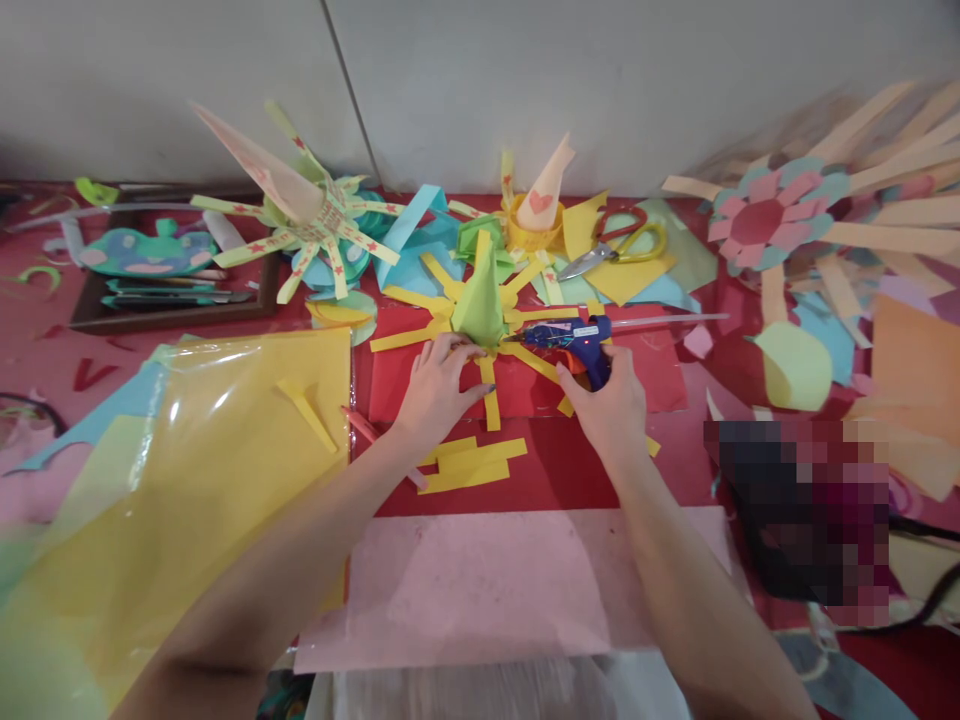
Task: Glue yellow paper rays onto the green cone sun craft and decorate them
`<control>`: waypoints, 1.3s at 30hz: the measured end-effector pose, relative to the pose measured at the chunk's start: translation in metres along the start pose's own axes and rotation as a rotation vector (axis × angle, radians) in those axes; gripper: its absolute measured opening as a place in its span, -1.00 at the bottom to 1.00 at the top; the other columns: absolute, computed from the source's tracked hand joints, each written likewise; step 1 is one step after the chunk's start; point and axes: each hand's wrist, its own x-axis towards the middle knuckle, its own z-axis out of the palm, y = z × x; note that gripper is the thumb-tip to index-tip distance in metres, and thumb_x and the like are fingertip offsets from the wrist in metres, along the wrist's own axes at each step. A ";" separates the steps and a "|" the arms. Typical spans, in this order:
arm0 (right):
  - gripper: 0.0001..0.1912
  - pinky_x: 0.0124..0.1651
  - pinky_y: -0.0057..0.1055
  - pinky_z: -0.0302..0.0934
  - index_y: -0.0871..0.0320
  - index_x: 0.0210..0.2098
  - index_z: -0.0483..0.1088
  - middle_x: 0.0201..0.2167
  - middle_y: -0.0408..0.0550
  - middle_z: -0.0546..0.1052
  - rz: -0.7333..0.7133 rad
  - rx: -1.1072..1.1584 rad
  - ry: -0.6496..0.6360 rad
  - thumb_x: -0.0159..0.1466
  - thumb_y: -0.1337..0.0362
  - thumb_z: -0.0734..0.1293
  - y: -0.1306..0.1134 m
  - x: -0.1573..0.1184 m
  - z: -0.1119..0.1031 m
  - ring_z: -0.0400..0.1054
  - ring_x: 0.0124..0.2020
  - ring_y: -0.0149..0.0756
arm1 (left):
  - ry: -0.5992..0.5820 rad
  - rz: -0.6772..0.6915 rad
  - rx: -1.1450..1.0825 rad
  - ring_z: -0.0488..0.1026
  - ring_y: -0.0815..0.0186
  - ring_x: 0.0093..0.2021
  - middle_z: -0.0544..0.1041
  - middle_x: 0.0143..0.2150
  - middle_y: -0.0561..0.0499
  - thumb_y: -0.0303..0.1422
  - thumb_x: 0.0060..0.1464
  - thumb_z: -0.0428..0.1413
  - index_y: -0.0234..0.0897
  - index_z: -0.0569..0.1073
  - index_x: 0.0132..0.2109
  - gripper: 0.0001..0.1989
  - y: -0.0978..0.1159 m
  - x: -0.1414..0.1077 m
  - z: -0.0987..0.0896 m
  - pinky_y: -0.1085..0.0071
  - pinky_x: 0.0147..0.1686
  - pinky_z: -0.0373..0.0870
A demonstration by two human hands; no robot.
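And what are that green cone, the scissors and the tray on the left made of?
Green cone: probably matte paper, with a crisp fold.
Scissors: likely steel blades, given the grey shine; smooth yellow handles, perhaps plastic.
Tray: dark brown, maybe wood; its finish is unclear.

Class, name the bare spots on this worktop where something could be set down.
Bare: the near pink sheet, and the red patch between the loose yellow strips and right wrist, beyond that sheet. Crowded: the wall side, with brown tray, scissors and paper flowers.

Pixelation obscures a dark item (799, 525) at right, and the bottom edge crops both arms (289, 560).
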 end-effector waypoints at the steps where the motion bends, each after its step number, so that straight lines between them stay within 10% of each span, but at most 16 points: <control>1: -0.51 -0.12 -0.12 0.24 0.10 -0.17 0.20 -0.25 0.00 0.43 0.000 0.001 0.003 0.01 -0.02 0.34 0.000 0.000 0.000 0.35 -0.15 -0.08 | -0.005 -0.004 0.002 0.29 0.15 0.03 0.31 -0.02 -0.06 -0.34 0.02 0.23 -0.22 0.39 -0.03 -0.66 0.000 0.000 0.000 0.15 0.03 0.29; 31: -0.50 -0.12 -0.11 0.23 0.11 -0.16 0.21 -0.24 0.02 0.44 0.018 -0.020 -0.004 0.00 -0.01 0.35 0.001 0.001 0.000 0.35 -0.14 -0.06 | -0.013 0.007 -0.026 0.27 0.14 0.03 0.29 -0.05 -0.03 -0.37 0.05 0.21 -0.15 0.48 -0.16 -0.83 0.001 -0.001 -0.001 0.14 0.02 0.28; 39: -0.52 -0.13 -0.14 0.22 0.10 -0.20 0.22 -0.26 -0.01 0.44 0.011 0.018 0.012 -0.01 0.00 0.36 0.001 0.001 0.000 0.34 -0.18 -0.10 | -0.001 -0.007 -0.009 0.30 0.14 0.03 0.32 -0.02 -0.06 -0.37 0.00 0.24 -0.19 0.39 0.00 -0.61 -0.002 0.001 0.001 0.13 0.03 0.31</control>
